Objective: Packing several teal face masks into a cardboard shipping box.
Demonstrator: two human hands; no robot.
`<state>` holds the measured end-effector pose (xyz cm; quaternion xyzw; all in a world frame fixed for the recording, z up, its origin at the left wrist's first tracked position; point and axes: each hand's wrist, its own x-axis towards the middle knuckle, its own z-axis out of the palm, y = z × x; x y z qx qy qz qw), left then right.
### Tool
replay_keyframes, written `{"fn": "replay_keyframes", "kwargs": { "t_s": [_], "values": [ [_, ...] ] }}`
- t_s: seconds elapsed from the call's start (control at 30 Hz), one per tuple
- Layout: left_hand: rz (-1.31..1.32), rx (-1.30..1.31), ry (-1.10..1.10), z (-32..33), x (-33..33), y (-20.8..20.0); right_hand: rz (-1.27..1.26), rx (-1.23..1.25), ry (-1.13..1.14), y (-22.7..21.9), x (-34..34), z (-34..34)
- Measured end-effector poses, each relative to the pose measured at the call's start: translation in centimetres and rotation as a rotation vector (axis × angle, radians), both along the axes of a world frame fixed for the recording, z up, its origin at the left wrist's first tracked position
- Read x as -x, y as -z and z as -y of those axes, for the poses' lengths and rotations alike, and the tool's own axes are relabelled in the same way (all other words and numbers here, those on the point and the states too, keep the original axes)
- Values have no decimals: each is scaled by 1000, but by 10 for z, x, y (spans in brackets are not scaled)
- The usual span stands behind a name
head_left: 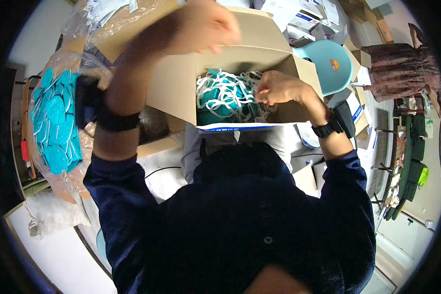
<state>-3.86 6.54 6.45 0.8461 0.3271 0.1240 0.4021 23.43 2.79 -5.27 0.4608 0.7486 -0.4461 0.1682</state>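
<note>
An open cardboard box [176,83] rests on my lap, filled with teal masks [215,110] and a tangle of white elastic straps [225,85]. My right hand [277,88] is inside the box at its right side, fingers pinched on the white straps. My left hand [206,27] is raised above the box's far flap, blurred, fingers curled, and I cannot tell if anything is in it. Both wrists wear dark bands.
A clear plastic bag of teal masks [54,122] sits in a box at my left. A light blue stool [328,61] stands beyond the box at right, among small white cartons [304,19]. A white sack [54,213] lies lower left.
</note>
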Motion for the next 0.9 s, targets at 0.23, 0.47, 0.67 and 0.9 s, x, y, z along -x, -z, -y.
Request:
{"fn": "replay_keyframes", "kwargs": {
  "t_s": [0.23, 0.47, 0.67, 0.9],
  "values": [
    [-440, -111, 119, 11, -93, 111, 392, -406, -204, 49, 39, 24],
    [-154, -277, -389, 18, -68, 164, -118, -568, 467, 3, -22, 7],
    [246, -146, -425, 32, -88, 125, -541, -382, 641, -29, -50, 14],
    [325, 218, -299, 32, -100, 120, -793, -653, 611, -40, -47, 10]
  ]
}}
